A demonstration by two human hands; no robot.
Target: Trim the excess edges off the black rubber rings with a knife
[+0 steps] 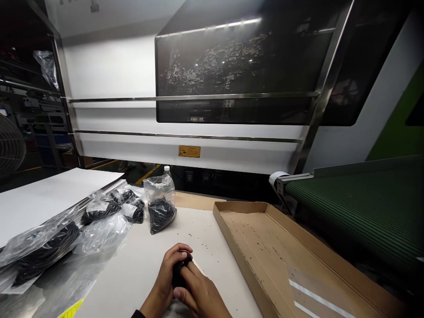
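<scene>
Low in the head view, my left hand [163,276] curls its fingers and thumb around a small dark black object [179,273]. My right hand [203,287] closes on the same object from the other side, its fingers pressed against it. What kind of object it is, I cannot make out, since both hands cover most of it. The hands are above a pale board [132,269] sprinkled with tiny black bits. Beyond them a clear plastic bag [161,212] of small black pieces stands upright.
To the right lies a shallow cardboard tray [238,260] with black bits inside, beside a green ribbed conveyor belt [357,207]. Several bags of black pieces [49,247] lie at left by stacked white sheets [56,190]. A bottle [167,170] and a machine with metal rails [185,136] stand behind.
</scene>
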